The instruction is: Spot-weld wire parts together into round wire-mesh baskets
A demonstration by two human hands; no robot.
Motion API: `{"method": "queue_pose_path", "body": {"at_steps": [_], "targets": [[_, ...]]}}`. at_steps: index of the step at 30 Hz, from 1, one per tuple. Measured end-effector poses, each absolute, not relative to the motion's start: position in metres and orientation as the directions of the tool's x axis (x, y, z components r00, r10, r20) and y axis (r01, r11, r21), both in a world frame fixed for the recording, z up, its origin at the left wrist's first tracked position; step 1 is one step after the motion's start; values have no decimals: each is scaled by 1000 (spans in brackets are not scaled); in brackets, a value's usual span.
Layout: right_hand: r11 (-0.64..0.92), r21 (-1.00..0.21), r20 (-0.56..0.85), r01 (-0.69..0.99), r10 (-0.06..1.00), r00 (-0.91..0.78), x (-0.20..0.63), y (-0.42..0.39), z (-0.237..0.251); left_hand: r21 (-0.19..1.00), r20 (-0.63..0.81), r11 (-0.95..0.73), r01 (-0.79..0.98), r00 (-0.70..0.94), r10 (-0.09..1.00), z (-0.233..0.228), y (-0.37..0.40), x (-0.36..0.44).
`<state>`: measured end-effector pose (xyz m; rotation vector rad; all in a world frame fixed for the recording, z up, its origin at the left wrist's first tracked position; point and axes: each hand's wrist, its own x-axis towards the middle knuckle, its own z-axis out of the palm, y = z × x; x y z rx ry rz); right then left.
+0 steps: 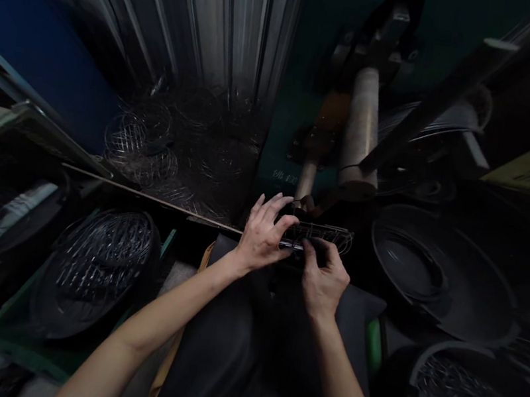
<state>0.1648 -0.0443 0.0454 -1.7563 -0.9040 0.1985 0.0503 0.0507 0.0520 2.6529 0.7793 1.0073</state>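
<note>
We're facing a dark green machine (292, 136), with corrugated metal sheeting (208, 15) standing to its left. A wide black tub (477, 286) is sitting to the right; below it, a bucket (427, 345) is holding small metal bits. On the left, a black basin (40, 304) full of wire pieces (105, 254) is resting in a green crate (12, 336). A thick metal cylinder (364, 124) is hanging off the machine, a thinner rod (306, 178) beside it.

The wire frame (334, 237) is lying just ahead of our lap, near the rod's lower end, its long axis running left to right. Both hands are meeting it: it's extending rightward from the left hand (264, 233) and lying just forward of the right hand (326, 277). Our right thumb and forefinger are pinching its near edge. Our left fingers are fanning out, thumb and forefinger curving around the left end; whether they're gripping, we're not managing to tell.
</note>
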Motion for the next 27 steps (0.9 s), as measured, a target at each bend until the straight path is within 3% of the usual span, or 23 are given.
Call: {"method": "queue_pose_path", "body": {"at_steps": [14,27], "targets": [[-79,-857,347,510,644,682,171,-31,42,363,649,-864,347,572,502,44,67,59],[-57,-747,474,663,654,590,170,-26,37,303,595,-861,409,624,507,40,75,62]]}}
